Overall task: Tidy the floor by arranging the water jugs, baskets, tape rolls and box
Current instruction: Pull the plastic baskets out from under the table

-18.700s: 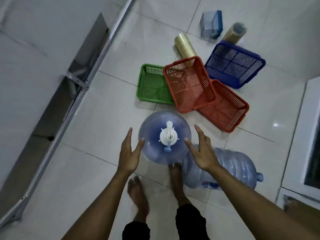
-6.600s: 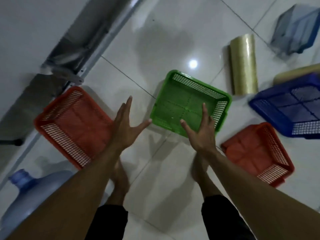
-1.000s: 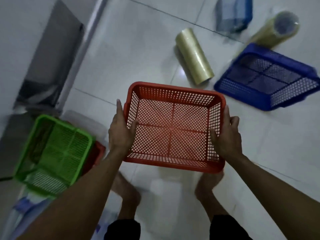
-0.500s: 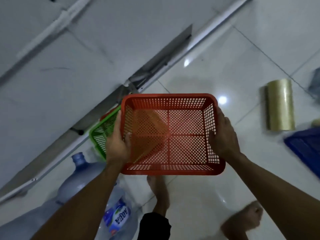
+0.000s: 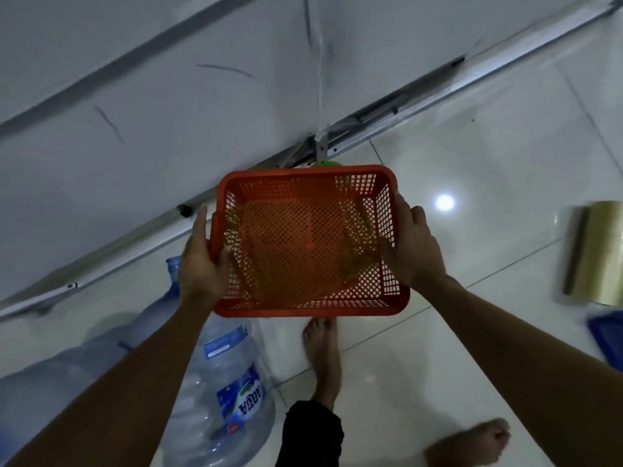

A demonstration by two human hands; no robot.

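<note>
The red mesh basket (image 5: 310,244) is held level above the floor, close to the wall's metal track (image 5: 387,119), its open side up and its grid bottom showing through. The left hand (image 5: 202,264) grips the basket's left rim, fingers outside and thumb hooked over the edge into the basket. The right hand (image 5: 413,251) grips the right side, fingers wrapped round the outer wall and the thumb lying inside against the mesh. A sliver of a green basket (image 5: 332,164) peeks out just beyond the far rim, down by the track; how it sits there cannot be made out. Below the left forearm lie two clear water jugs on their sides: one with a blue label (image 5: 222,392) near the person's feet, another (image 5: 67,375) farther left, its neck pointing toward the wall. At the right edge of the view a tape roll (image 5: 596,254) lies on the white tiled floor (image 5: 472,183), and just below it shows the corner of a blue basket (image 5: 608,338). A bare foot (image 5: 322,355) stands under the basket's near edge
</note>
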